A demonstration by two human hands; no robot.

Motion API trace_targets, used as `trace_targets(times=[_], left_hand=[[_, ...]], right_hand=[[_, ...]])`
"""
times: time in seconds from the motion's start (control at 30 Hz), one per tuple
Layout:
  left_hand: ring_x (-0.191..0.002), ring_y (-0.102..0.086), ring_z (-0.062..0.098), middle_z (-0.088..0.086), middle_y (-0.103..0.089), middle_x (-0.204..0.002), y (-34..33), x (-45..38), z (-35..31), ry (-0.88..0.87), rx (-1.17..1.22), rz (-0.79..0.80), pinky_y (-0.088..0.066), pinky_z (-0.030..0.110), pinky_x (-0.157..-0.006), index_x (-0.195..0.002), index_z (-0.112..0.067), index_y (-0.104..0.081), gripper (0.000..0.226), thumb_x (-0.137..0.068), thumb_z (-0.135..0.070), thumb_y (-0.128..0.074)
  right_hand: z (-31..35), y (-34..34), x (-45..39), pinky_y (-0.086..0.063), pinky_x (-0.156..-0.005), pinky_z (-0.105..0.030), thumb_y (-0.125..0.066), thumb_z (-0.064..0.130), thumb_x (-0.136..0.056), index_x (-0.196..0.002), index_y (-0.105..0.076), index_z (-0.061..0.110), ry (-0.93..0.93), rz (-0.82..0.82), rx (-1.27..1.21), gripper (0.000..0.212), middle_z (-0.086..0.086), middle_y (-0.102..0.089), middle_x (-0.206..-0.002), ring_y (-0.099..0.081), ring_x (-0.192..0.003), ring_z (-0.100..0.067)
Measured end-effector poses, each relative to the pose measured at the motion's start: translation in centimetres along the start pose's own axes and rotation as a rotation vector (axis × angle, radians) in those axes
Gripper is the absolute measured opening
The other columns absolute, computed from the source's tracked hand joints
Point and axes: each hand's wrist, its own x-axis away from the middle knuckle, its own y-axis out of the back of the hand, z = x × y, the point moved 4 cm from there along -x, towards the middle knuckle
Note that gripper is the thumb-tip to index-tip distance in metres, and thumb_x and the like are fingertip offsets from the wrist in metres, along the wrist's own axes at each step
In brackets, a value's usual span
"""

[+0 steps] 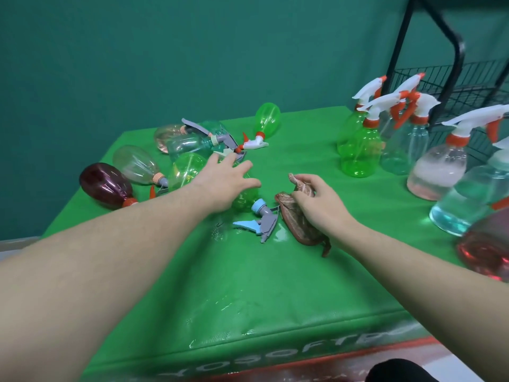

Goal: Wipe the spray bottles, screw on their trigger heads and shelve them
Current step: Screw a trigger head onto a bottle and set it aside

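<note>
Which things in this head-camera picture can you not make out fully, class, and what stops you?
- Green bottle, head view: left hand covers most of it.
- Cloth: right hand hides its upper part.
- Red bottle: cut off by the right edge.
- Wire shelf: standing bottles and the frame edge hide its contents.
- Heads in the far pile: overlapping; whether screwed on is unclear.

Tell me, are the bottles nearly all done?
Not nearly. Done-looking: several upright bottles with heads on stand at the right beside the rack, though none seems shelved yet. In hand: the right hand grips the cloth, and the left hand reaches, fingers spread, over a lying green bottle. Left: the lying bottles at the left, then shelving everything.
</note>
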Motion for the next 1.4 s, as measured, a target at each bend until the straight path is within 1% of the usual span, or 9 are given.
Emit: trace_targets(times=[0.23,0.4,0.5,0.63,0.8,0.9,1.03,1.2,1.4], left_hand=[[-0.144,-0.028,0.028,0.010,-0.031,-0.154,0.1,4.3,-0.7,0.051,0.087,0.002,-0.028,0.046,-0.121,-0.155,-0.038,-0.028,0.086,-0.084,-0.040,-0.076],[-0.145,-0.031,0.028,0.009,-0.013,-0.167,0.1,8.8,-1.4,0.126,0.192,0.052,-0.032,0.045,-0.117,-0.154,-0.035,-0.027,0.089,-0.082,-0.051,-0.076],[-0.138,-0.036,0.027,0.004,-0.038,-0.155,0.0,11.4,-2.1,0.161,0.207,0.041,-0.032,0.043,-0.115,-0.156,-0.036,-0.024,0.090,-0.082,-0.061,-0.070],[-0.127,-0.043,0.025,0.005,-0.046,-0.138,-0.2,14.8,-3.4,0.226,0.289,0.060,-0.034,0.041,-0.110,-0.156,-0.034,-0.026,0.092,-0.080,-0.065,-0.067],[-0.105,-0.046,0.019,0.004,-0.043,-0.131,-0.2,18.6,-4.4,0.280,0.491,0.046,-0.046,0.032,-0.079,-0.155,-0.033,-0.028,0.092,-0.079,-0.061,-0.073],[-0.107,-0.047,0.021,0.006,-0.042,-0.132,-0.1,20.3,-4.7,0.306,0.520,0.015,-0.046,0.036,-0.087,-0.155,-0.034,-0.028,0.093,-0.079,-0.063,-0.073],[-0.100,-0.050,0.020,0.005,-0.041,-0.133,-0.9,21.3,-5.1,0.325,0.615,0.012,-0.050,0.034,-0.084,-0.156,-0.034,-0.027,0.093,-0.080,-0.059,-0.076],[-0.124,-0.050,0.024,0.001,-0.039,-0.152,-1.9,21.5,-4.9,0.336,0.664,-0.029,-0.048,0.044,-0.105,-0.157,-0.033,-0.027,0.101,-0.076,-0.061,-0.079],[-0.119,-0.052,0.022,-0.002,-0.049,-0.140,-2.3,21.4,-4.6,0.356,0.697,-0.063,-0.048,0.042,-0.102,-0.156,-0.033,-0.028,0.101,-0.075,-0.059,-0.082]], right_hand=[[0.3,1.4,2.8,-0.039,-0.050,-0.023,-0.054,0.020,-0.098,-0.136,-0.053,0.028,-0.020,0.017,-0.030,0.039,0.006,-0.065,-0.089,-0.049,-0.055,-0.010],[0.8,2.0,5.5,-0.037,-0.045,-0.018,-0.055,0.019,-0.097,-0.135,-0.056,0.028,-0.013,0.016,-0.068,0.039,0.008,-0.065,-0.085,-0.048,-0.051,-0.007],[1.1,1.9,7.2,-0.032,-0.041,-0.015,-0.055,0.019,-0.097,-0.134,-0.056,0.028,0.002,0.039,-0.078,0.039,0.005,-0.066,-0.083,-0.041,-0.040,-0.001],[2.0,1.5,9.8,-0.038,-0.053,-0.023,-0.054,0.019,-0.098,-0.136,-0.055,0.029,0.029,0.074,-0.094,0.039,0.002,-0.069,-0.091,-0.050,-0.057,-0.013],[3.2,1.0,12.5,-0.049,-0.065,-0.035,-0.054,0.019,-0.099,-0.140,-0.051,0.028,0.055,0.093,-0.084,0.042,0.014,-0.062,-0.094,-0.057,-0.073,-0.019],[3.8,0.7,13.3,-0.054,-0.070,-0.043,-0.054,0.021,-0.099,-0.144,-0.046,0.027,0.052,0.095,-0.092,0.046,0.015,-0.058,-0.097,-0.057,-0.075,-0.020],[4.5,0.2,13.5,-0.042,-0.058,-0.032,-0.051,0.025,-0.100,-0.143,-0.042,0.024,0.057,0.084,-0.109,0.043,-0.001,-0.066,-0.092,-0.051,-0.066,-0.018],[5.1,-0.6,12.9,-0.056,-0.080,-0.050,-0.050,0.027,-0.101,-0.130,-0.050,0.024,0.051,0.070,-0.095,0.029,-0.013,-0.069,-0.106,-0.062,-0.076,-0.021],[6.1,-1.7,10.8,-0.053,-0.087,-0.036,-0.048,0.025,-0.101,-0.121,-0.062,0.023,0.110,0.020,-0.041,0.024,0.002,-0.070,-0.104,-0.067,-0.094,-0.020]])
